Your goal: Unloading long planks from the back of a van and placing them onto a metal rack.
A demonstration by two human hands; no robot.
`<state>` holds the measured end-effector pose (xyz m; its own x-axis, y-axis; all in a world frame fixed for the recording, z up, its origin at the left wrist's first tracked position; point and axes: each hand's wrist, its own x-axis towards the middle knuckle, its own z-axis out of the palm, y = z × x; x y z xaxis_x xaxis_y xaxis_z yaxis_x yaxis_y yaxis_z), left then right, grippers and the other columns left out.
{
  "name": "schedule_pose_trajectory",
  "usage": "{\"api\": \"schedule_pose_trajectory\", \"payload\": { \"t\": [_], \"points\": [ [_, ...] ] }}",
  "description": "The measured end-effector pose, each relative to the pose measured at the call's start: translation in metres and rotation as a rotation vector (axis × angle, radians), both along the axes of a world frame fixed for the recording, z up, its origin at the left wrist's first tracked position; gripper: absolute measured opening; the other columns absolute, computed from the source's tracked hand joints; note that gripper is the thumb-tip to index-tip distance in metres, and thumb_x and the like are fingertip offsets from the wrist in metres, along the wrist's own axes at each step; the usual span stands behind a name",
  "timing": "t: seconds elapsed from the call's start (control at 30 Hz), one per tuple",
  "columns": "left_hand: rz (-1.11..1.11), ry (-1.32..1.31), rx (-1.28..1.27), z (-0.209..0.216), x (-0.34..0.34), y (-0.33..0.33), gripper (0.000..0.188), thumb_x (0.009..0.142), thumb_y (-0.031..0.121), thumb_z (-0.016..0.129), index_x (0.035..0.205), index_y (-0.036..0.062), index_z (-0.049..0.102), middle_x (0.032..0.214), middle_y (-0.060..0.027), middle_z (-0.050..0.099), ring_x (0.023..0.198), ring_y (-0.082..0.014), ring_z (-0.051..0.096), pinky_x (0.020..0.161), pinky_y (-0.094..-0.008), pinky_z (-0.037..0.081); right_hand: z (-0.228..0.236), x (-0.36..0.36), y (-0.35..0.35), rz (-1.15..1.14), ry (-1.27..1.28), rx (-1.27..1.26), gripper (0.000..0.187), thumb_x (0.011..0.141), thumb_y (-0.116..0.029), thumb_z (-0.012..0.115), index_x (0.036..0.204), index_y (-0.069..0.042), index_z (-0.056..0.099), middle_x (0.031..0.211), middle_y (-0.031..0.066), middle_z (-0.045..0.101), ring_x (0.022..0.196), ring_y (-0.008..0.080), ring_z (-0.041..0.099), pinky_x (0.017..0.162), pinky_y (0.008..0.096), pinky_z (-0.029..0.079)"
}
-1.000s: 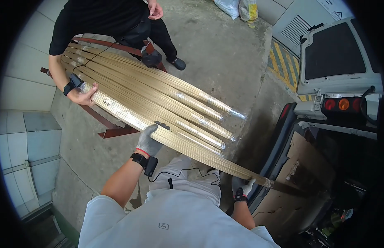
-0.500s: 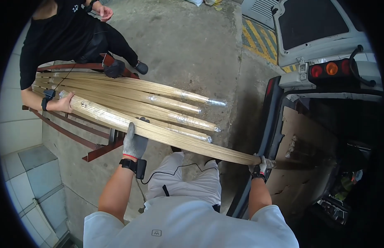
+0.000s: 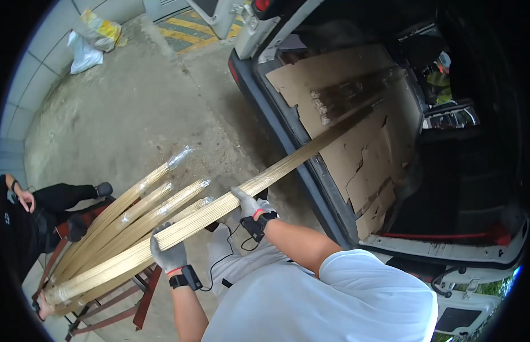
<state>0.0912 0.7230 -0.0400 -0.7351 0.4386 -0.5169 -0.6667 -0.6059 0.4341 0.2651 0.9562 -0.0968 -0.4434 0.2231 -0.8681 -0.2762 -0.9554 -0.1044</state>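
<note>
A long bundle of thin gold-coloured rods (image 3: 208, 213) runs from the lower left up into the back of the van. Wearing a grey work glove, my left hand (image 3: 167, 254) grips it near its middle from below, fingers wrapped round. My right hand (image 3: 249, 204), gloved too, is closed on the bundle nearer the van's rear sill. The bundle's far end rests over cardboard (image 3: 362, 165) inside the van. At the lower left edge, a co-worker's hand (image 3: 44, 305) touches the bundle's other end.
Several similar rod bundles (image 3: 156, 213) with clear-wrapped ends lie on a red-brown metal rack (image 3: 142, 302). The co-worker (image 3: 19, 233) in black stands behind it. The van's dark bumper (image 3: 276, 134) edges the load floor, where other bundles (image 3: 339, 100) lie. White and yellow sacks (image 3: 85, 54) stand by the wall.
My view has turned right toward the van. The bundle's far end now reaches well inside it, and my right hand has shifted along the bundle, closer to my left.
</note>
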Motion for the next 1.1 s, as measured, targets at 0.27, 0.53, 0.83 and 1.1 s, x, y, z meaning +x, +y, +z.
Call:
{"api": "schedule_pose_trajectory", "payload": {
  "t": [0.27,0.53,0.83,1.1],
  "points": [
    [0.081,-0.177,-0.279,-0.02,-0.083,-0.07,0.044,0.09,0.034,0.062,0.116,-0.0018,0.065,0.118,-0.0165,0.07,0.121,-0.0353,0.061,0.113,-0.0536,0.041,0.014,0.115,0.038,0.353,-0.311,0.209,0.035,0.095,-0.033,0.072,0.118,-0.006,0.068,0.107,0.015,0.073,0.091,0.027,0.072,0.083,0.0405,0.059],
    [0.203,-0.313,-0.615,-0.067,-0.103,-0.061,0.042,0.094,0.039,0.058,0.118,0.0044,0.065,0.121,-0.0136,0.068,0.115,-0.035,0.063,0.107,-0.0524,0.046,-0.005,0.251,0.16,-0.23,-0.385,0.136,0.029,0.1,-0.036,0.064,0.107,-0.008,0.06,0.1,0.0173,0.069,0.093,0.0392,0.071,0.084,0.0568,0.059],
    [-0.383,0.706,-1.632,-0.003,0.025,0.109,0.043,0.095,0.029,0.068,0.125,-0.0015,0.062,0.114,-0.0153,0.07,0.102,-0.0262,0.065,0.095,-0.0384,0.051,-0.136,0.265,0.244,-0.152,-0.23,0.238,0.039,0.101,-0.032,0.064,0.132,-0.008,0.063,0.121,0.0112,0.07,0.105,0.0278,0.068,0.094,0.0443,0.056],
    [-2.103,1.016,-0.969,-0.104,0.188,0.505,0.082,0.083,0.068,0.069,0.135,0.0046,0.063,0.123,-0.0202,0.07,0.11,-0.0327,0.068,0.095,-0.0432,0.052,-0.065,0.368,0.24,0.058,-0.428,0.268,0.037,0.102,-0.028,0.063,0.13,-0.004,0.065,0.125,0.0097,0.067,0.11,0.0211,0.067,0.098,0.0375,0.057]
  ]
}}
